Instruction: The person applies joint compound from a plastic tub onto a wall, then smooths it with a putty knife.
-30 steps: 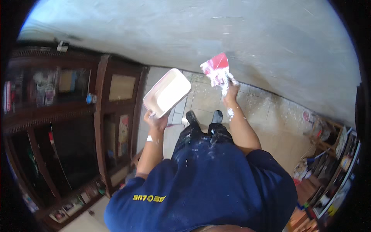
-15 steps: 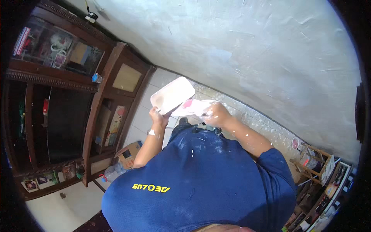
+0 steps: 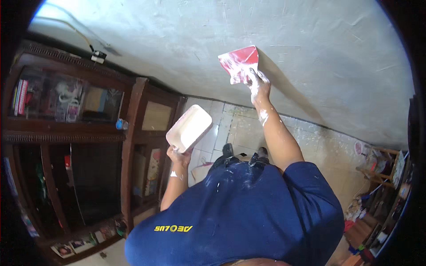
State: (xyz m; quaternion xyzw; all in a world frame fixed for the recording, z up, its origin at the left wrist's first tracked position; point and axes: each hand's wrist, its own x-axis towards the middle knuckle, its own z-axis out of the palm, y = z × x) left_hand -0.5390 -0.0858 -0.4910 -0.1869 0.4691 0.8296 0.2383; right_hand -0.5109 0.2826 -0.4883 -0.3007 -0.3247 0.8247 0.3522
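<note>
My left hand point(image 3: 179, 158) grips the near end of a white rectangular plastic tub point(image 3: 175, 131), tilted so its pale inside shows. What lies in it is too bright to make out. Out ahead, my right hand point(image 3: 259, 88) is closed on a red putty spreader point(image 3: 245, 56) smeared with white paste. The spreader is up at the grey plastered wall point(image 3: 310, 57) and its shadow falls beside it; whether the blade's edge touches cannot be told. White paste spots both my hands and forearms.
A dark wooden cabinet point(image 3: 130, 133) with glass doors fills the left side. A cable with a black-and-white socket point(image 3: 98, 56) hangs above it. White-spattered floor tiles point(image 3: 248, 128) run along the wall. A wooden rack point(image 3: 381, 170) and clutter stand at the lower right.
My right hand has moved from beside the tub up and forward to the wall with the spreader. The tub has shifted a little left and lower in view.
</note>
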